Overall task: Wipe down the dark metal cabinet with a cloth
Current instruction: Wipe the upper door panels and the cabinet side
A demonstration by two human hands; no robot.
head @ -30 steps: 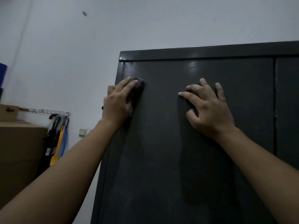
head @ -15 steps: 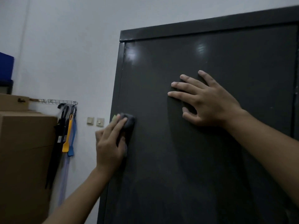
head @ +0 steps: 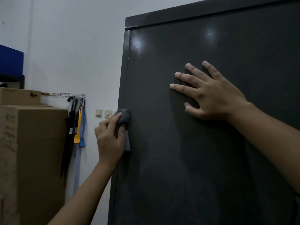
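I had the grey cloth (head: 124, 118) bunched up against the left edge of the dark metal cabinet (head: 211, 159), right on the seam where door met frame, about midway down the part I could see. The left hand (head: 110, 140) held it there, fingers (head: 114, 121) curled over the wad and pinching it to the metal. From those fingers the broad door face ran off to the right and downward. The cabinet's long axis stood vertical, so I judged the next stroke wanted to run along that edge. The right hand (head: 212, 98) lay flat on the door, higher and well to the right, fingers spread, holding nothing. Left was plainly the nearer hand. Off to the left stood cardboard boxes (head: 32, 143), with tools (head: 78, 124) hanging from a wall rack (head: 71, 95)
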